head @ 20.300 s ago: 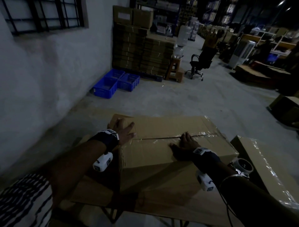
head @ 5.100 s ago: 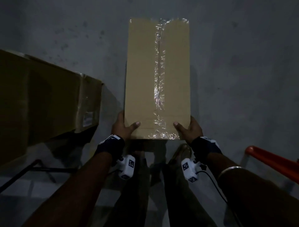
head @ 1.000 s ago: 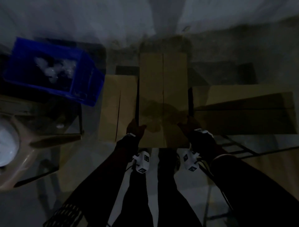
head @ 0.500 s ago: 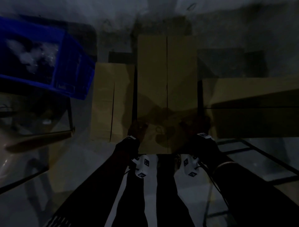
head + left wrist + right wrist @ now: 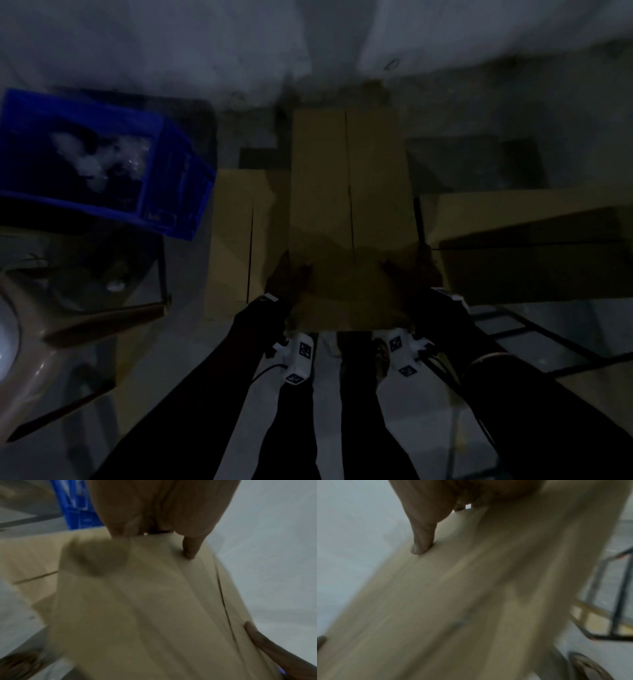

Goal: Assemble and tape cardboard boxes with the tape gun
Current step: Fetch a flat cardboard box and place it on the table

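Cardboard box (image 5: pixel 346 219) is up in both hands, held by its near end, one on each side. Left hand (image 5: pixel 286 274) grips the near left edge with the thumb (image 5: pixel 190 549) lying on the top face, and the right hand (image 5: pixel 406 274) mirrors it on the near right edge, thumb (image 5: pixel 421 545) on top too. Rest of the fingers are tucked under or behind the cardboard, so I can't tell exactly how they sit. The top flaps meet in one seam (image 5: pixel 349 192) down the middle.

Counting cardboard: that's box one. Just left of it and lower there's a second box (image 5: pixel 239 240) with its own slit in the top, and to the right a third, longer box (image 5: pixel 527 246) lying crossways. So three boxes total, all close together; whether they're touching, can't say, it's really dark.

Further left there's one blue plastic crate (image 5: pixel 102 161) with some crumpled clear stuff inside, sitting over one glass-topped surface (image 5: pixel 85 274). One pale plastic chair (image 5: pixel 41 359) at the far left edge. Grey floor (image 5: pixel 479 85) under everything, with a dark metal frame (image 5: pixel 618 601) off to the right. The person's two legs show at the bottom of the head view.
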Demonstrator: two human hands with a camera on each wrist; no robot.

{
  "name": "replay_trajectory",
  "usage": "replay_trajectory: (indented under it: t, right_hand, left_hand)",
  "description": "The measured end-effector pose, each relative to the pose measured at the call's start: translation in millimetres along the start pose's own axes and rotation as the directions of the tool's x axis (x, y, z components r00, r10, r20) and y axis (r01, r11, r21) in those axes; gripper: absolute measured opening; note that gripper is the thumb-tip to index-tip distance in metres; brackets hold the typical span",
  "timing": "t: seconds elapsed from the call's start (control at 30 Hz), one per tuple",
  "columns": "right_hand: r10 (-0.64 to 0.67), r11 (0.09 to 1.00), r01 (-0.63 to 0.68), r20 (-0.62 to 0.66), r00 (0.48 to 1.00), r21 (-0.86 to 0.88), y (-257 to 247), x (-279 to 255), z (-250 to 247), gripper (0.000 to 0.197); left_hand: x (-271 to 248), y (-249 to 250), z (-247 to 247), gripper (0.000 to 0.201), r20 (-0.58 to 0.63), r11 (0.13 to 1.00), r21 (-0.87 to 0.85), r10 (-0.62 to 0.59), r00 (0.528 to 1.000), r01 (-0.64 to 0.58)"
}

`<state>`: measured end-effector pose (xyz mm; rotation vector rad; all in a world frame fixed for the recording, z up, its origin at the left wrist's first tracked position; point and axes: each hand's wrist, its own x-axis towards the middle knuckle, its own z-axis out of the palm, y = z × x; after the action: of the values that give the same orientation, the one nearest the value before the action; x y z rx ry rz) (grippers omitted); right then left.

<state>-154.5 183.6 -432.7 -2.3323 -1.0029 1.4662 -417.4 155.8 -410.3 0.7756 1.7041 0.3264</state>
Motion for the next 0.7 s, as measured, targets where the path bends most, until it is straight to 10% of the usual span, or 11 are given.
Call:
replay_trajectory:
  t: [0.3, 0.57, 0.7]
  right_hand:
    - [-0.135, 0.99, 0.131, -0.101, 0.986, -0.046, -103.6, -118.6, -84.8, 0.103]
    - [-0.256, 0.964, 0.259, -0.466, 0.847, -0.057, -161.7, -261.4, -191.7, 0.087]
    - [-0.197, 0.98, 0.178, -0.591, 0.782, -0.091, -151.2, -323.3, -242.1, 0.055]
  left_hand:
    - [-127.6, 120.7, -71.8, 0.053, 0.079, 0.976, 0.026, 0.212, 0.974, -0.214]
    - [-191.4, 240.9, -89.0, 0.077, 0.231, 0.789, 0.225, 0.527, 0.818, -0.572]
    - [-238.4, 288.6, -60.6, 0.05, 0.298, 0.682, 0.227, 0.631, 0.716, -0.696]
